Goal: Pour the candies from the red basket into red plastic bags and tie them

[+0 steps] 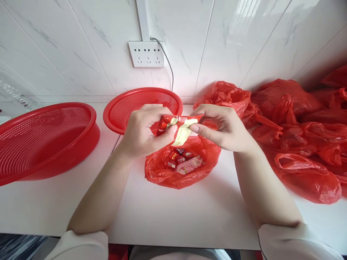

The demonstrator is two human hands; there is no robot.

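Observation:
Between my two hands, a red and cream snack packet (182,134) is held up over an open red plastic bag (157,176). My left hand (148,131) is closed on the packet's left side, thumb in front. On its right side my right hand (222,126) pinches it, with the thumb tip on the cream part. Inside the bag lie several small dark red wrapped sweets (180,158) and a pink packet (190,165). The hands and the held packet cover the bag's far rim.
A large red perforated basket (81,159) stands at the left, and another red basket (116,124) behind my left hand. Several filled red plastic bags (306,173) are heaped at the right. A power socket strip (146,54) with a grey cable is on the tiled wall.

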